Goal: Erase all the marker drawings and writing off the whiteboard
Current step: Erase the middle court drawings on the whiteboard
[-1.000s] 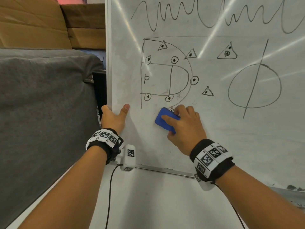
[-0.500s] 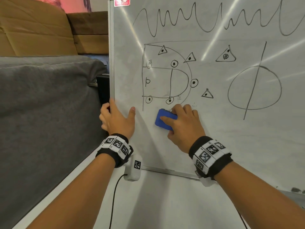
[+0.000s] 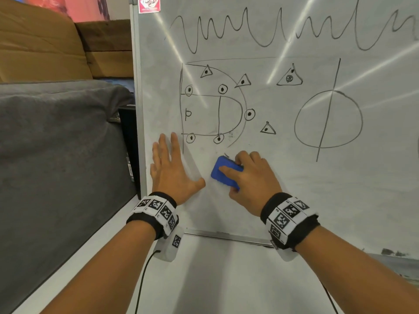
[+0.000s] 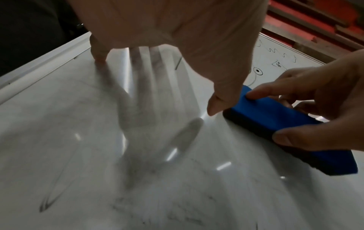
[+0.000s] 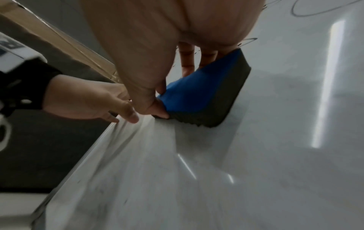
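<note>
Since the earlier frame, left hand (image 3: 173,168) has shifted from the frame edge onto the whiteboard (image 3: 317,200), fingers spread flat. Right hand (image 3: 251,177) grips the eraser (image 3: 223,172) below the diagram (image 3: 215,105). Recommended: brace firmly, stroke upward with even pressure.

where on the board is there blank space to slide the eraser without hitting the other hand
Bare: the whiteboard below the slashed circle, right of the right hand gripping the blue block eraser. Crowded: leftward, the flat left hand; above, the court diagram.
</note>
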Available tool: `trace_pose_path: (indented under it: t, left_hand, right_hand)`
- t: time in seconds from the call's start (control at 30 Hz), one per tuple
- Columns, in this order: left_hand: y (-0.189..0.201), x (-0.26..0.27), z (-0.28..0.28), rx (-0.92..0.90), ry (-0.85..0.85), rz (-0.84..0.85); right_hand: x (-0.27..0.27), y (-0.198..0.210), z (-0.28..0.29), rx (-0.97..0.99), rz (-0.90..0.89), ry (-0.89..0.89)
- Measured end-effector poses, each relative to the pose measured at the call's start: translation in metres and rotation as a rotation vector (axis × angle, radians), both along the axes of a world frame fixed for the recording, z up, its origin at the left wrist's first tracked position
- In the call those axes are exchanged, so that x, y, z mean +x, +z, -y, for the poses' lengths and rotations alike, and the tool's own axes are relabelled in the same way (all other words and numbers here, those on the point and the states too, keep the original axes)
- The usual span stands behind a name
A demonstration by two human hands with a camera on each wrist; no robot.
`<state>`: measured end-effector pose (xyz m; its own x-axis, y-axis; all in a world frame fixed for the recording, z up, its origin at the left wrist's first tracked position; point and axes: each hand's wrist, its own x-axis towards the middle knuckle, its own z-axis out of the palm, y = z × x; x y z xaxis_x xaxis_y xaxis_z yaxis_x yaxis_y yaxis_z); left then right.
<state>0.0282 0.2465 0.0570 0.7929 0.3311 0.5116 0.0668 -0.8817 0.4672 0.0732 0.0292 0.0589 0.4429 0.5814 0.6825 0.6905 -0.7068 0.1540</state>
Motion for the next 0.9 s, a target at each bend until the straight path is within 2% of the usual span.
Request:
trace_pose_path:
  t: [0.13,0.3,0.43,0.57,0.7,0.83,0.9]
  left_hand:
    - [-0.002,-0.001,-0.001,-0.02,0.054,0.005]
    - [-0.006,-0.001,-0.003,-0.017,0.069,0.004]
    - [-0.006,-0.002,-0.001,-0.016,0.07,0.003]
    - [-0.006,-0.002,-0.001,-0.022,0.071,-0.002]
    - [-0.008,-0.003,-0.001,-0.019,0.079,-0.005]
    - [-0.01,-0.002,-0.003,-0.025,0.081,-0.001]
    - [-0.01,-0.003,-0.005,-0.025,0.083,-0.006]
  right_hand:
    - [0.007,0.011,0.006,0.128,-0.009,-0.055]
    - [0.004,0.0,0.008,0.009,0.002,0.011]
    - [0.006,0.007,0.012,0.134,-0.02,-0.064]
    - [0.0,-0.007,0.005,-0.005,-0.025,0.005]
    - [0.004,0.009,0.0,0.159,-0.046,-0.055]
    - [0.002,0.003,-0.018,-0.003,-0.045,0.003]
    - [0.005,0.006,-0.022,0.047,-0.048,-0.01]
